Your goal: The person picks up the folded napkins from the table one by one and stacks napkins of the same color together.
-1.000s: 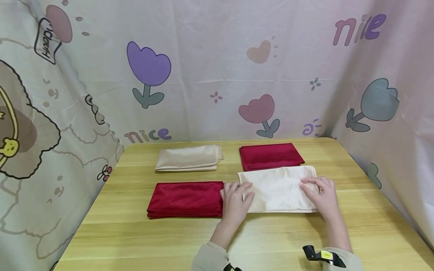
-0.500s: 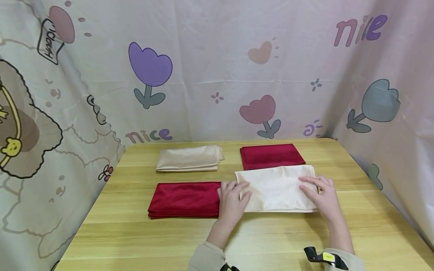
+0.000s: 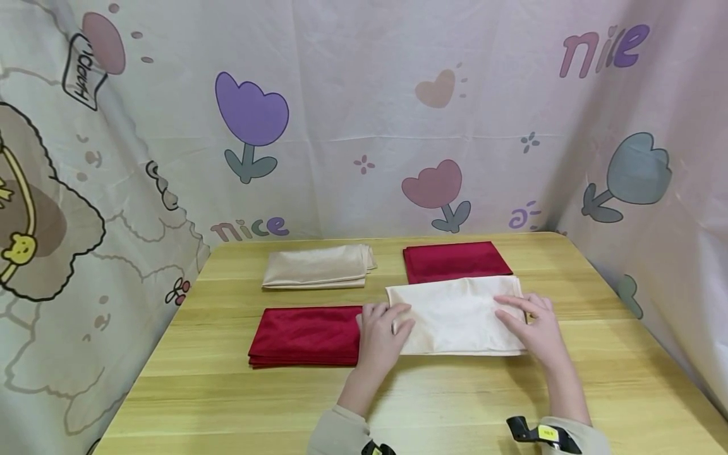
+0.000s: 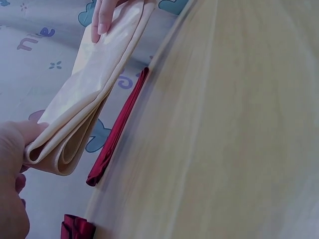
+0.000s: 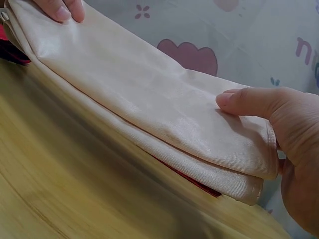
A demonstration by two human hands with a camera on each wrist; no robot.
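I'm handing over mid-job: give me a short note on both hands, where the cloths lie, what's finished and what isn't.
Left hand: grips the left end of the folded cream satin cloth, thumb on top.
Right hand: grips its right end, thumb on top.
The cream cloth is at front right of the wooden table, its far edge over the near edge of the folded dark red cloth at back right.
Done: three cloths lie folded: red at front left, beige at back left, red at back right.
Left: set the cream cloth down squarely and let go.
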